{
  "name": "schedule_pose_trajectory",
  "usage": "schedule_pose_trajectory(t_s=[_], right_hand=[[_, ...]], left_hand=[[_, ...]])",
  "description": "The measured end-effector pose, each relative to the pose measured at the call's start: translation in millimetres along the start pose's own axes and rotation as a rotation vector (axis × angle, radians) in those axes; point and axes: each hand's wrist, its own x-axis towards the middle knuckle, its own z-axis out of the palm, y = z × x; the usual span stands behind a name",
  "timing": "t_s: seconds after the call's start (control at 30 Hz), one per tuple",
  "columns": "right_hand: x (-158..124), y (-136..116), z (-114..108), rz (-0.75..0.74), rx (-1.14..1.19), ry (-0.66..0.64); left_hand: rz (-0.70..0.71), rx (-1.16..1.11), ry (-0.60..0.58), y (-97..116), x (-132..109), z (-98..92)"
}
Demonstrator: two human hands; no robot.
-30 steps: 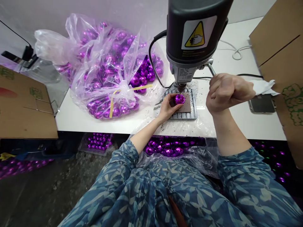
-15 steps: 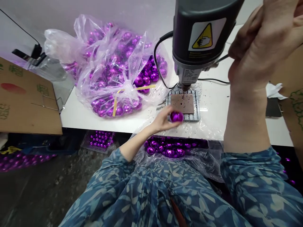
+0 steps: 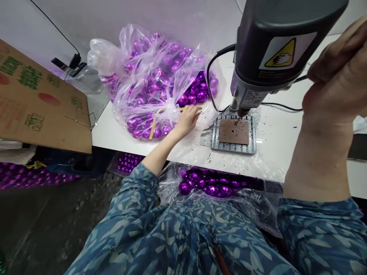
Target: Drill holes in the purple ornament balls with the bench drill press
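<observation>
My left hand [image 3: 187, 119] reaches over the front of a clear plastic bag [image 3: 120, 99] full of shiny purple balls [image 3: 197, 89]. Its fingers stretch toward the bag's opening, and no ball shows in them. My right hand [image 3: 340, 72] is raised at the right of a black bench drill press [image 3: 283, 23], fingers curled; what they grip is hidden. Below the drill chuck [image 3: 243, 111], a brown board [image 3: 234, 131] with a small hole lies on the slotted metal base [image 3: 252, 150]. Dark shavings are scattered over both.
An open plastic bag [image 3: 252, 210] with more purple balls [image 3: 212, 187] hangs at the table edge before my lap. A cardboard box [image 3: 57, 110] stands at the left. A black cable [image 3: 210, 82] loops beside the drill. A tray of balls [image 3: 127, 162] sits below the table.
My left hand has moved from the drill base up and left to the bag; the purple ball it held is no longer in it. My right hand stays raised. The view has shifted left.
</observation>
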Motion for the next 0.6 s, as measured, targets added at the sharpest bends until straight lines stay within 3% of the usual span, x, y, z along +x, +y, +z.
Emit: schedule_pose_trajectory(t_s=[0.1, 0.23, 0.33, 0.4, 0.53, 0.6], right_hand=[[1, 1, 4, 0.022, -0.064, 0.11], [1, 7, 5, -0.01, -0.037, 0.143], [1, 15, 2, -0.06, -0.01, 0.108], [3, 19, 0, -0.112, -0.004, 0.105], [5, 19, 0, -0.139, -0.02, 0.119], [4, 16, -1, -0.12, -0.054, 0.055]], left_hand=[[-0.113, 0.176, -0.035, -13, 27, 6.2], [-0.149, 0.185, -0.021, -15, 31, 9.7], [-0.064, -0.094, 0.035, -1, 13, 4.4], [-0.097, -0.394, -0.033, 12, -4, 3.3], [-0.402, -0.946, -0.311, 33, -39, 18.3], [-0.513, -1.101, -0.358, 39, -51, 31.9]])
